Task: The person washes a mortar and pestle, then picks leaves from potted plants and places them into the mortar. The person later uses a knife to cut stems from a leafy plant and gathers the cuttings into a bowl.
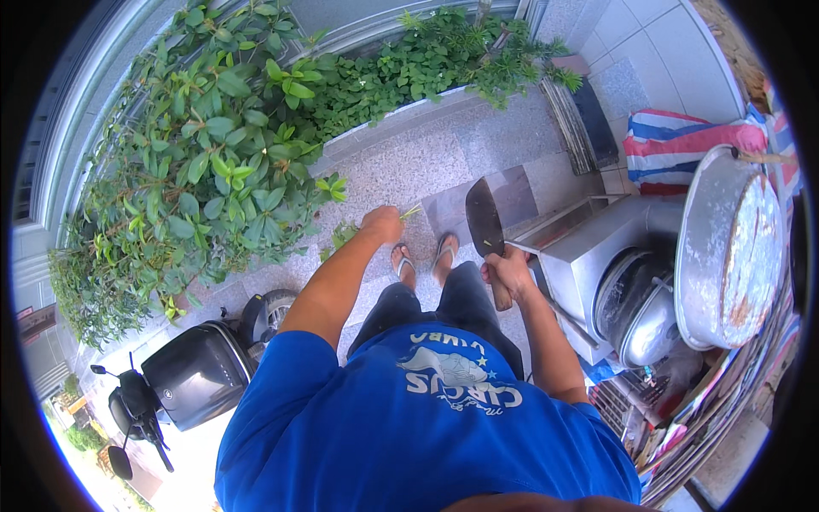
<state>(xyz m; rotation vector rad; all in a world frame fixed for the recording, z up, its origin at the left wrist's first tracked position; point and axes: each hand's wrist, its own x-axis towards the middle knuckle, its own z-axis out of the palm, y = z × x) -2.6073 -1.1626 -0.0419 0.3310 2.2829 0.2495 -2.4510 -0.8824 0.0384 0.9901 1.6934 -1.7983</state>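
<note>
My left hand [382,224] is closed around a small bunch of green stems [411,212]. Their pale ends stick out on its right; leaves [343,235] hang at its left and seem to belong to the bunch. In my right hand [512,269] is a cleaver [484,213], gripped by its wooden handle, its broad dark blade pointing away from me. A small yellow-green scrap clings to the blade near the handle. Blade and stems are apart. My sandalled feet [444,252] stand on the paving below, between the two hands.
Leafy shrubs [205,162] fill the left side, and low plants [401,81] grow behind a stone edging ahead. On the right stand a metal box-like unit [580,247], a large metal basin [695,247], a striped bag [665,145] and stacked cardboard [708,410]. A scooter with a black case [200,371] is at lower left.
</note>
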